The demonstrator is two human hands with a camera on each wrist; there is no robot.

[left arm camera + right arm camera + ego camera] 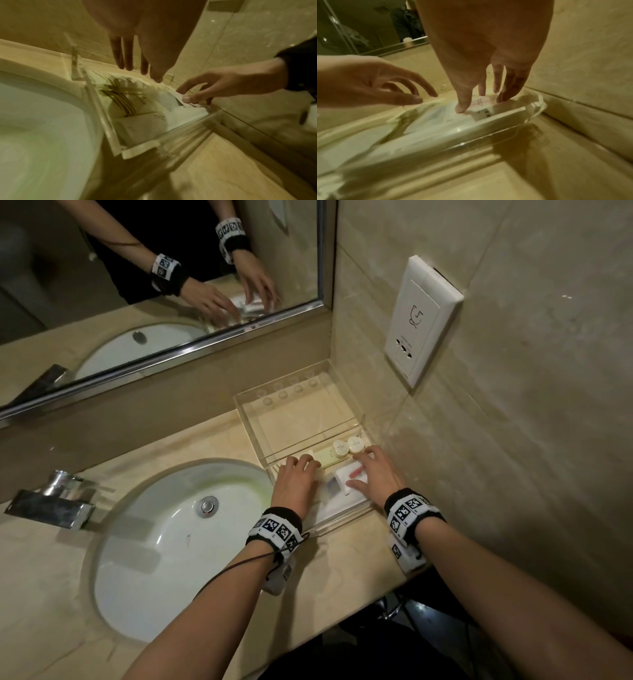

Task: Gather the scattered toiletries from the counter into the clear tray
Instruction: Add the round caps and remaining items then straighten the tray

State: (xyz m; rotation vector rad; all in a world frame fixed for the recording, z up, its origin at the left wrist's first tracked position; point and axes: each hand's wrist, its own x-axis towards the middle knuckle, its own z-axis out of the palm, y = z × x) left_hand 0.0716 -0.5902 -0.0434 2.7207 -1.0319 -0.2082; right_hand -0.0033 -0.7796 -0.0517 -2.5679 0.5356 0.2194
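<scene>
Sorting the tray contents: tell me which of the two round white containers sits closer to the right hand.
The rightmost round container, almost touching the right hand; its twin sits leftward, farther off.

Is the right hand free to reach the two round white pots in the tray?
Probably yes: the right hand is beside the pots, nothing between them, but it is touching a white box.

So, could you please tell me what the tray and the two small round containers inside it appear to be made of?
The clear tray looks like thick acrylic or glass: see-through walls, glossy edges. The two round containers appear to be matte off-white plastic with printed lids, though that is uncertain. The right hand touches a white packet, likely paper or card.
</scene>
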